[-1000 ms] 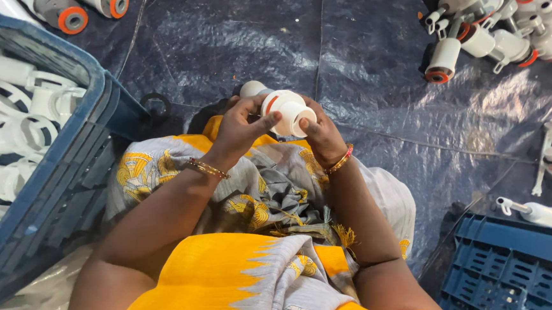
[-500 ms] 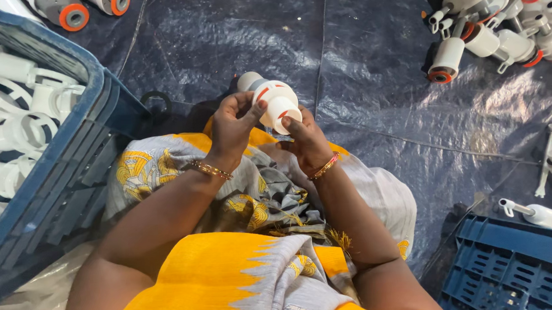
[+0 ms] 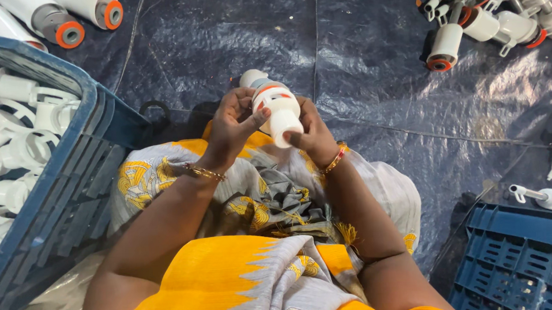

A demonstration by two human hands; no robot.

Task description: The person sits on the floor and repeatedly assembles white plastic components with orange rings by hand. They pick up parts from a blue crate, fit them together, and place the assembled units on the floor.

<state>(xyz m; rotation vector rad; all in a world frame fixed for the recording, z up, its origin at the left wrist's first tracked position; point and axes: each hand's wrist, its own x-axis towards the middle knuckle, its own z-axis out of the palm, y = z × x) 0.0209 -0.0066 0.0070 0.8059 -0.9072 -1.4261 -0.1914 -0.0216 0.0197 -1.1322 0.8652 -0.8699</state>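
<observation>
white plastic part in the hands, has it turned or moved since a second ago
Yes. The white plastic part has tipped: its round end faced the camera before, and now points down toward the lap, set against the blue crate.

blue crate [image 3: 67, 187] of white plastic rings [image 3: 7, 146] beside dark tarp [image 3: 375, 104]; orange-tipped white cylinders [image 3: 82, 13] beyond.

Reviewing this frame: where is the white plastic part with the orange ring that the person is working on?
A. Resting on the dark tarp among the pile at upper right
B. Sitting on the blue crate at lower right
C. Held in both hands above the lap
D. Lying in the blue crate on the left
C: the left hand and right hand both grip the white plastic part above the lap, clear of the tarp and of both crates.
</observation>
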